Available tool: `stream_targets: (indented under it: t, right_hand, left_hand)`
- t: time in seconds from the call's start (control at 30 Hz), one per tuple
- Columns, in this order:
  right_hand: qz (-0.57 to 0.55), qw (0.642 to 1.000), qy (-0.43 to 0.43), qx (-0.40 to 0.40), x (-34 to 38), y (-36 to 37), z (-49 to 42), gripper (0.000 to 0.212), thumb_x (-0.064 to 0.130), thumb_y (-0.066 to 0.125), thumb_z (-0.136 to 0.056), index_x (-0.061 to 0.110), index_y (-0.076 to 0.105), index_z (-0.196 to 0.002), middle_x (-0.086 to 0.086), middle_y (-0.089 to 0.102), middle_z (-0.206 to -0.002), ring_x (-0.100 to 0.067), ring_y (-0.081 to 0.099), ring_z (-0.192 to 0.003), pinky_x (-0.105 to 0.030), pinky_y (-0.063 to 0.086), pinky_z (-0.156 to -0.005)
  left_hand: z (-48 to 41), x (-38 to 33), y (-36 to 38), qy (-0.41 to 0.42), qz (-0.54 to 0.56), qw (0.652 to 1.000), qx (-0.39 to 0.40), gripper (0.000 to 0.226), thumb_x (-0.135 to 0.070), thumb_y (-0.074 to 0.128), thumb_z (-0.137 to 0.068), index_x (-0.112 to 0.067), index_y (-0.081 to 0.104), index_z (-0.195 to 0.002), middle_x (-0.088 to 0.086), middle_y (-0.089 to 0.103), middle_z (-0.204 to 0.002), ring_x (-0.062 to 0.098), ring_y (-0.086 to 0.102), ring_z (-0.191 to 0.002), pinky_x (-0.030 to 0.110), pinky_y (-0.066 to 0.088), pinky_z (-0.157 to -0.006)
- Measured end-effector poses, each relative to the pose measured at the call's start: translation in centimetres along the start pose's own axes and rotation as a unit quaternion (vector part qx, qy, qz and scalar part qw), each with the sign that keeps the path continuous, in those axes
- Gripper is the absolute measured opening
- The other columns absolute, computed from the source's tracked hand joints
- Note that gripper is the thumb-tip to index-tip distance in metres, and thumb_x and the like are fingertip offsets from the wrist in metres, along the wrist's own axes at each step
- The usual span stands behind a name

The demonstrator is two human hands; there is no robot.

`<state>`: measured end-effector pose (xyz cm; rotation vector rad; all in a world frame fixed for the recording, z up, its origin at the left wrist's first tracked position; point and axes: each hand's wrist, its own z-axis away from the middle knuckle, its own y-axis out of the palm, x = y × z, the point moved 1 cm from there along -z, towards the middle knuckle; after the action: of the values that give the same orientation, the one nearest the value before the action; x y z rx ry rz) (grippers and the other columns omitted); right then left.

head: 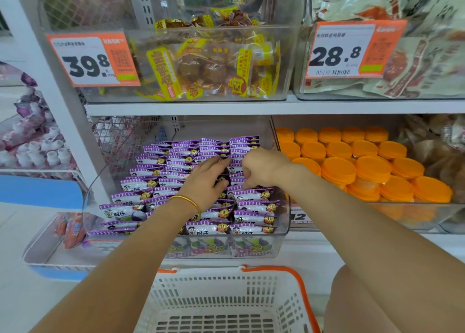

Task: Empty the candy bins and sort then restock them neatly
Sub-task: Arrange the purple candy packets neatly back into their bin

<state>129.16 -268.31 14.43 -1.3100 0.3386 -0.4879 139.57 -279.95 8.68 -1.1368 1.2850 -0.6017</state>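
Observation:
A clear plastic bin [283, 222] on the lower shelf holds several purple-and-white candy packets [141, 184] lined up in neat rows. Both hands are inside the bin, over the middle rows. My left hand [205, 179], with a gold bangle on its wrist, lies on the packets with its fingers stretched forward and touching them. My right hand [261, 167] has its fingers curled down into the row of packets [251, 194] beside it; what they hold is hidden. A white basket [226, 300] with orange handles stands below the bin with nothing in it.
To the right sits a bin of orange-lidded jelly cups [364, 166]. The shelf above carries a bin of yellow-labelled snack packs [214, 65] with price tag 39.8 [93, 59] and a bin with tag 28.8 [352, 50]. A lower tray with red packets [71, 228] is at left. A knee [357, 305] shows at bottom right.

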Motion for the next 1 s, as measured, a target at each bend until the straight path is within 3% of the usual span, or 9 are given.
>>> stream_targets:
  t: [0.1,0.2,0.4,0.5,0.63,1.0]
  right_hand:
    - [0.017,1.0,0.003,-0.007,0.1,0.4,-0.2,0.027,0.036,0.065,-0.087,0.012,0.067,-0.099,-0.003,0.066,-0.102,-0.022,0.061,-0.097,-0.031,0.05,-0.075]
    - [0.024,0.999,-0.012,-0.042,-0.1,0.8,0.2,0.016,0.029,0.065,-0.089,0.014,0.068,-0.092,-0.001,0.067,-0.1,-0.022,0.061,-0.096,-0.035,0.052,-0.08]
    - [0.012,0.994,-0.033,-0.101,-0.4,1.0,0.7,0.002,0.02,0.067,-0.085,0.018,0.068,-0.085,-0.001,0.051,-0.101,-0.022,0.052,-0.1,-0.034,0.048,-0.074]
    - [0.003,0.997,-0.014,-0.075,-0.4,0.8,0.4,0.011,0.02,0.067,-0.086,0.018,0.061,-0.078,-0.001,0.059,-0.092,-0.022,0.06,-0.094,-0.03,0.045,-0.069]
    - [0.029,0.998,-0.01,-0.057,0.0,0.8,0.2,0.017,0.03,0.067,-0.087,0.013,0.069,-0.092,-0.003,0.065,-0.096,-0.022,0.06,-0.092,-0.03,0.044,-0.066]
    - [-0.014,0.994,0.016,-0.108,-0.3,1.0,0.3,0.007,0.013,0.065,-0.086,0.013,0.071,-0.082,-0.003,0.071,-0.092,-0.021,0.066,-0.089,-0.037,0.056,-0.079]
  left_hand:
    - [-0.4,0.1,0.5,0.003,-0.067,0.997,0.037,0.053,-0.024,0.036,-0.101,-0.028,0.016,-0.151,-0.002,0.01,-0.16,0.019,0.006,-0.147,0.043,0.012,-0.118]
    - [-0.6,-0.1,0.6,-0.001,-0.1,0.994,0.048,0.05,-0.026,0.031,-0.102,-0.028,0.02,-0.15,-0.006,0.01,-0.159,0.016,0.005,-0.147,0.045,0.012,-0.118]
    - [-0.3,-0.2,0.4,0.023,-0.038,0.999,0.004,0.05,-0.02,0.038,-0.1,-0.027,0.027,-0.148,-0.004,0.025,-0.156,0.017,0.016,-0.145,0.048,0.021,-0.114]
    - [-0.3,-0.2,0.3,0.0,-0.01,1.0,-0.003,0.056,-0.022,0.041,-0.099,-0.029,0.02,-0.15,0.003,0.03,-0.153,0.021,0.023,-0.143,0.049,0.025,-0.112]
    - [-0.3,0.0,0.4,-0.003,-0.013,1.0,0.0,0.054,-0.023,0.04,-0.1,-0.027,0.021,-0.15,0.005,0.032,-0.153,0.021,0.025,-0.142,0.048,0.024,-0.113]
    - [-0.2,0.1,0.4,0.004,-0.042,0.999,0.019,0.06,-0.024,0.036,-0.1,-0.03,0.006,-0.152,0.0,0.034,-0.152,0.025,0.03,-0.139,0.049,0.028,-0.11]
